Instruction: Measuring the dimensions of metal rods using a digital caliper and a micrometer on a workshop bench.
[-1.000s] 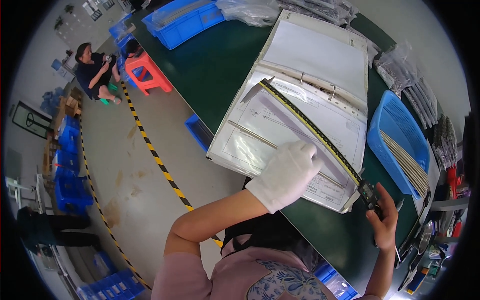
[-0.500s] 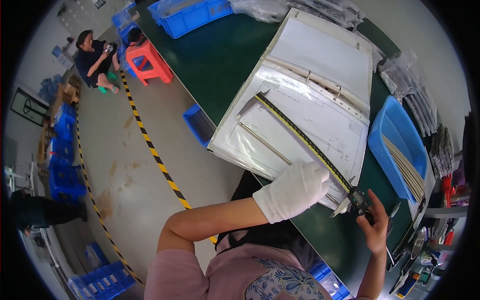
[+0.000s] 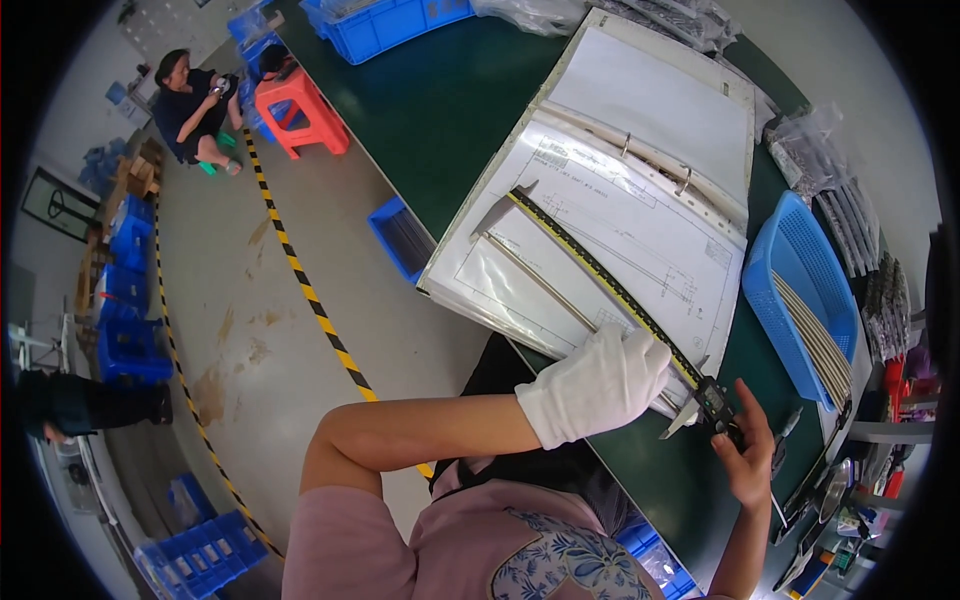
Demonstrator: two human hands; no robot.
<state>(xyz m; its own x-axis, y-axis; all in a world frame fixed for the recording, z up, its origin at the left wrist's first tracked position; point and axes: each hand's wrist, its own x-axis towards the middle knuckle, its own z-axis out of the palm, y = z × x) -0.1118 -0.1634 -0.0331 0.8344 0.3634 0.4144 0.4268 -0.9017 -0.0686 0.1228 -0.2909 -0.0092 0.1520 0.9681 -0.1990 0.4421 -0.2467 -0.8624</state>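
My left hand (image 3: 605, 385), in a white glove, is closed around a thin metal rod (image 3: 540, 283), which runs out past its fingers toward the far left. A long digital caliper (image 3: 590, 268) with a black and yellow scale lies alongside the rod. Its far jaw sits by the rod's far end; whether they touch I cannot tell. My bare right hand (image 3: 750, 450) grips the caliper by its black display end, thumb and fingers on either side. Under both tools is an open ring binder (image 3: 650, 95), with a technical drawing in a clear sleeve.
On the green table (image 3: 420, 120), a blue basket (image 3: 765, 285) of thin rods stands right of the binder. Bagged metal parts (image 3: 850, 225) lie beyond it. A blue crate (image 3: 385, 32) is at the far edge. A person (image 3: 195, 115) sits across the aisle near a red stool (image 3: 300, 105).
The caliper's far jaw has come closer to the rod's far end. My left fingers have shifted slightly on the rod. My right hand keeps nearly the same place, and the view has shifted slightly.
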